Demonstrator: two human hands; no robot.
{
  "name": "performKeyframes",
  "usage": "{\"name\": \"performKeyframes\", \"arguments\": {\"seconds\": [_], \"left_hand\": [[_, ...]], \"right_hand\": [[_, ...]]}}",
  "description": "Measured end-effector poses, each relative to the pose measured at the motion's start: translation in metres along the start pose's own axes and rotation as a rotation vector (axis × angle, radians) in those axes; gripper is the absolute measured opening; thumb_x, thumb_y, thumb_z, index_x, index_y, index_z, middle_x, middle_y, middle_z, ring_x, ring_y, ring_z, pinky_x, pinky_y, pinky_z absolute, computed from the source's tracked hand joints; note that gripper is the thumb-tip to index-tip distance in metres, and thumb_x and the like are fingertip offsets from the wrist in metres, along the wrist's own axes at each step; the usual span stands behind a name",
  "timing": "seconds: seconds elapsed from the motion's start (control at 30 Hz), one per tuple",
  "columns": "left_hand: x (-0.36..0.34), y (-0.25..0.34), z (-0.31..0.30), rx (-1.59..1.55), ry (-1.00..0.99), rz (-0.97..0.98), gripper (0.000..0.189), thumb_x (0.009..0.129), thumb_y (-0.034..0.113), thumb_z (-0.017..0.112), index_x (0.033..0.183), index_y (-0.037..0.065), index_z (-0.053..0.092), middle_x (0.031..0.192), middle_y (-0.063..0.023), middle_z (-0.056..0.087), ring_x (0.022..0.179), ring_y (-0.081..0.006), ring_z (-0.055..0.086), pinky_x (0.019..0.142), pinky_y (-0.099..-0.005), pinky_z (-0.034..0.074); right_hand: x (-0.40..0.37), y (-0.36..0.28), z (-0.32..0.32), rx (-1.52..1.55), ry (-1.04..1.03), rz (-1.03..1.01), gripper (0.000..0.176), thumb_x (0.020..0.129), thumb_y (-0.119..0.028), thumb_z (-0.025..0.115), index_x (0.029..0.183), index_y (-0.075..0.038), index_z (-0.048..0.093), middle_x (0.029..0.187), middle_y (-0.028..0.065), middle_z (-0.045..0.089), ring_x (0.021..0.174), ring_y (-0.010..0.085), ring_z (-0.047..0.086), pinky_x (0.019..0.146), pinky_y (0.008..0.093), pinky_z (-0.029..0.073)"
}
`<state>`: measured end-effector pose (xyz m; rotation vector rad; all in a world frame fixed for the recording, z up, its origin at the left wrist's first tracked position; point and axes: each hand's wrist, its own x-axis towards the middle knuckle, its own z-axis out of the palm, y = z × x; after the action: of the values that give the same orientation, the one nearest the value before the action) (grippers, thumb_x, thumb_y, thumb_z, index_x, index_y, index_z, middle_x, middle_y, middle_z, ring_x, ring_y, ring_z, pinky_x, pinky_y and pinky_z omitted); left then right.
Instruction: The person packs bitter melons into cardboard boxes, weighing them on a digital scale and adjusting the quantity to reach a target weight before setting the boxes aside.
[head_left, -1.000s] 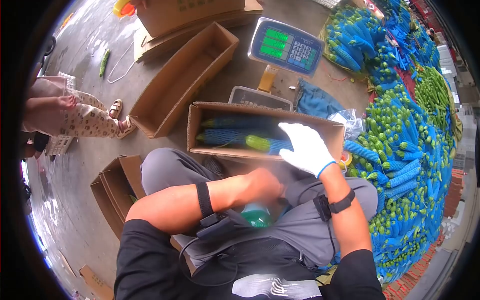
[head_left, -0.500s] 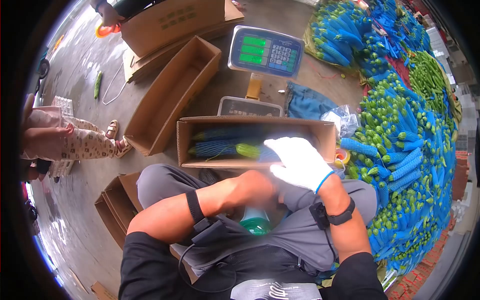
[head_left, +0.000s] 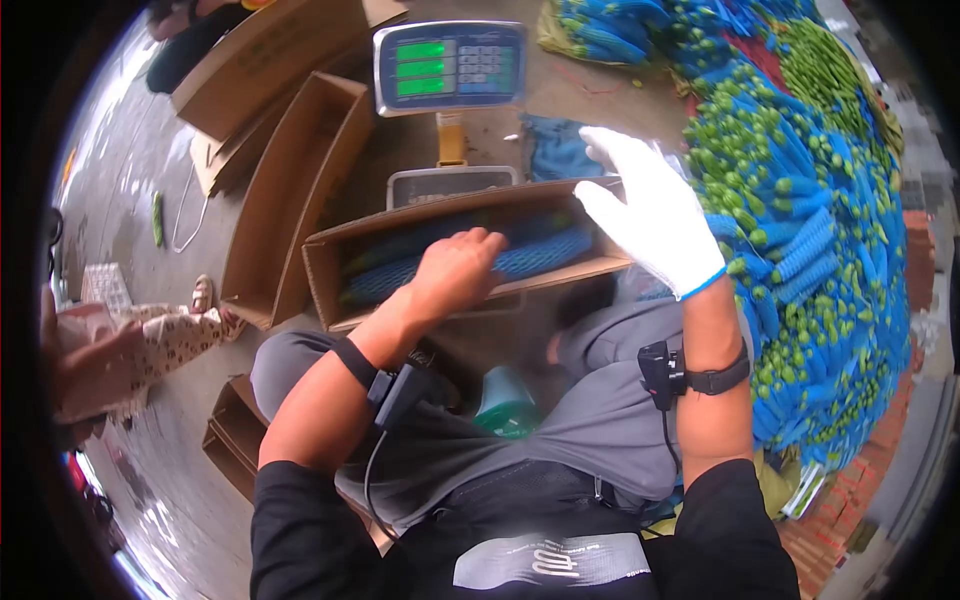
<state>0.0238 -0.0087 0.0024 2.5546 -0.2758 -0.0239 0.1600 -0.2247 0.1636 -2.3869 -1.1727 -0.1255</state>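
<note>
A long cardboard box (head_left: 385, 222) lies across in front of me, slanting up to the right. Inside it are long vegetables in blue mesh sleeves (head_left: 545, 254). Over the box's near side, my bare left hand (head_left: 458, 268) has its fingers curled against the vegetables; what lies under the fingertips is hidden. At the box's right end is my right hand (head_left: 655, 215) in a white glove, its thumb and fingers apart and nothing seen between them. The glove hides part of that end.
Behind the box stands a scale with a lit green display (head_left: 448, 66). An open cardboard box (head_left: 290, 190) lies to the left. Blue-sleeved green vegetables (head_left: 800, 240) are heaped at right. One green vegetable (head_left: 157, 220) is on the floor, and a person's leg (head_left: 180, 335) shows at left.
My left hand has moved from the near side up over the box. My gloved hand has shifted right and away from the vegetables. The box now slants, and the whole view has shifted.
</note>
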Motion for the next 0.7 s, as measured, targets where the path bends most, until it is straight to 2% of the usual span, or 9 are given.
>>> {"name": "performKeyframes", "arguments": {"seconds": [0.13,0.27,0.3,0.33,0.4,0.43,0.5,0.57,0.7], "left_hand": [[0.003,-0.025,0.029,0.095,-0.293,-0.098,0.055,0.083,0.032,0.080,0.129,0.007,0.062,0.120,-0.0180,0.068,0.112,-0.0375,0.068,0.097,-0.0473,0.056],[0.009,-0.052,0.062,0.141,-0.382,-0.120,0.058,0.082,0.037,0.081,0.128,0.007,0.066,0.120,-0.0188,0.072,0.113,-0.0382,0.068,0.097,-0.0474,0.057],[0.007,-0.072,0.083,0.148,-0.390,-0.130,0.060,0.081,0.040,0.081,0.130,0.009,0.068,0.122,-0.0173,0.072,0.113,-0.0368,0.069,0.095,-0.0474,0.057],[0.007,-0.081,0.081,0.131,-0.364,-0.007,0.060,0.081,0.043,0.082,0.129,0.010,0.070,0.120,-0.0168,0.073,0.112,-0.0362,0.069,0.094,-0.0479,0.056],[0.007,-0.098,0.081,0.061,-0.338,0.089,0.057,0.078,0.042,0.084,0.123,0.010,0.072,0.116,-0.0191,0.074,0.109,-0.0393,0.069,0.094,-0.0489,0.055],[0.009,-0.126,0.097,-0.028,-0.312,0.126,0.055,0.079,0.038,0.084,0.122,0.008,0.072,0.116,-0.0211,0.073,0.109,-0.0425,0.069,0.094,-0.0509,0.055],[0.024,-0.114,0.079,-0.158,-0.361,0.027,0.050,0.086,0.034,0.075,0.123,0.001,0.068,0.119,-0.0264,0.072,0.113,-0.0460,0.066,0.094,-0.0514,0.053],[0.034,-0.094,0.058,-0.180,-0.369,0.078,0.055,0.087,0.035,0.073,0.130,0.000,0.066,0.116,-0.0241,0.072,0.108,-0.0426,0.069,0.092,-0.0479,0.054],[0.036,-0.047,0.005,-0.410,-0.418,-0.368,0.061,0.088,0.037,0.072,0.137,0.001,0.063,0.111,-0.0183,0.070,0.099,-0.0344,0.069,0.087,-0.0439,0.054]], "right_hand": [[-0.011,-0.010,-0.009,-0.014,-0.078,0.048,0.052,0.094,-0.027,0.076,0.140,-0.007,0.063,0.128,0.0161,0.071,0.114,0.0325,0.068,0.104,0.0431,0.050],[-0.019,-0.033,-0.005,-0.013,-0.363,0.129,0.049,0.090,-0.034,0.067,0.130,-0.005,0.069,0.120,0.0211,0.074,0.107,0.0384,0.072,0.095,0.0489,0.056],[-0.020,-0.035,0.002,0.044,-0.423,0.142,0.041,0.085,-0.032,0.069,0.117,-0.007,0.073,0.108,0.0203,0.076,0.095,0.0382,0.075,0.087,0.0498,0.058],[-0.030,-0.033,0.017,0.026,-0.329,0.072,0.032,0.081,-0.028,0.069,0.105,-0.007,0.075,0.098,0.0189,0.077,0.085,0.0372,0.075,0.079,0.0499,0.059],[-0.033,-0.037,0.020,0.012,-0.471,0.148,0.031,0.081,-0.027,0.069,0.104,-0.008,0.076,0.099,0.0182,0.076,0.090,0.0359,0.076,0.081,0.0488,0.058],[-0.038,-0.036,0.023,0.000,-0.432,0.162,0.030,0.082,-0.027,0.070,0.104,-0.008,0.077,0.101,0.0174,0.077,0.093,0.0350,0.076,0.082,0.0478,0.058],[-0.044,-0.029,0.024,-0.013,-0.399,0.190,0.031,0.082,-0.028,0.071,0.105,-0.008,0.077,0.105,0.0158,0.077,0.099,0.0333,0.075,0.086,0.0464,0.056],[-0.044,-0.025,0.017,-0.029,-0.401,0.229,0.032,0.081,-0.030,0.074,0.105,-0.009,0.078,0.106,0.0139,0.078,0.100,0.0311,0.076,0.086,0.0454,0.056],[-0.047,-0.025,-0.016,-0.011,-0.256,0.217,0.032,0.080,-0.032,0.076,0.103,-0.010,0.078,0.103,0.0131,0.078,0.096,0.0310,0.076,0.084,0.0446,0.057]]}}
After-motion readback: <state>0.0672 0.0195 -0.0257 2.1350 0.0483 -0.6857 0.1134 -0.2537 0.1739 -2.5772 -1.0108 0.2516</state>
